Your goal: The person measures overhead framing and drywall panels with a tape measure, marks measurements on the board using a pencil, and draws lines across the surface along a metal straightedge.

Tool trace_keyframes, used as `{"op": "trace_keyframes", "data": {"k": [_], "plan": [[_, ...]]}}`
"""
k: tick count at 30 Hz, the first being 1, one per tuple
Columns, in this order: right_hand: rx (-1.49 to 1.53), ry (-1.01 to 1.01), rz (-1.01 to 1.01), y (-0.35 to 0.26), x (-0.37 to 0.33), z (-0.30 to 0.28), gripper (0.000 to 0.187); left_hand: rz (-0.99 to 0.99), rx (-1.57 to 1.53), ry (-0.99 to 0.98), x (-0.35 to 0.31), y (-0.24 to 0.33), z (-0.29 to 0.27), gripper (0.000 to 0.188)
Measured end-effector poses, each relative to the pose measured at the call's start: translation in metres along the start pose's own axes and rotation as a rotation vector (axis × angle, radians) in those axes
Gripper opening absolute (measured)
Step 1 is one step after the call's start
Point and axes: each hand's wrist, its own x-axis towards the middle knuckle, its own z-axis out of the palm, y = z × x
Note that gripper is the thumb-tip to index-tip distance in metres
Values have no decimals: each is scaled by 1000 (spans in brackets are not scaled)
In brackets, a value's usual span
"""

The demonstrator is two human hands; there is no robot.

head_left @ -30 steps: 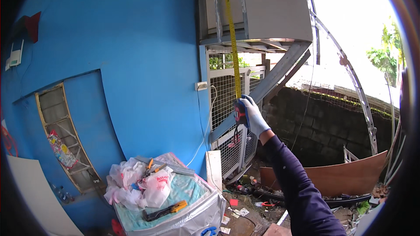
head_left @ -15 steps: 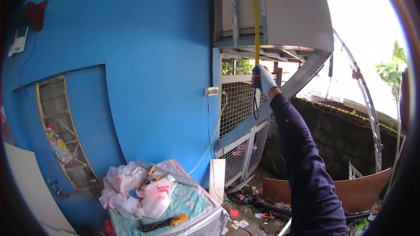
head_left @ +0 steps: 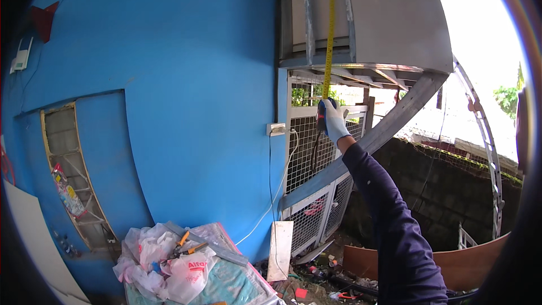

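Observation:
My right hand (head_left: pixel 337 123), in a white and blue work glove, is closed around a tape measure (head_left: pixel 322 115) with a dark and red case. Its yellow blade (head_left: pixel 330 31) runs up from the case, past the grey frame (head_left: pixel 310 20) of the raised box-like structure, to the picture's top edge. The blade's far end is out of sight. A dark wrist strap hangs below the case, in front of the wire-mesh panel (head_left: pixel 305 161). My left hand is not in view.
A grey diagonal brace (head_left: pixel 389 118) passes behind my right forearm. At lower left, plastic bags (head_left: pixel 189 277), orange-handled pliers (head_left: pixel 183 239) and a metal bar (head_left: pixel 223 253) lie on a covered surface. A curved-looking ladder (head_left: pixel 486 141) stands at right, with debris on the ground.
The view has shifted a little. In the picture, my right hand and the tape measure sit slightly lower and further left, still gripped, and the blade leans differently.

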Motion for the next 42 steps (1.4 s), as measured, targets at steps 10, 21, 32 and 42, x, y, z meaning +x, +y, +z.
{"op": "trace_keyframes", "data": {"k": [10, 21, 32, 42], "plan": [[-47, 39, -66, 14, 72, -19, 43, 86, 64, -10, 50, 2, 16, 30], [-130, 90, -111, 83, 142, -67, 47, 41, -170, -93, 85, -27, 16, 33], [-164, 97, -210, 118, 178, -108, 43, -341, -217, -125, 109, -37, 11, 31], [-188, 85, -216, 119, 176, -101, 43, -344, -500, -78, 121, -29, 13, 26]]}}
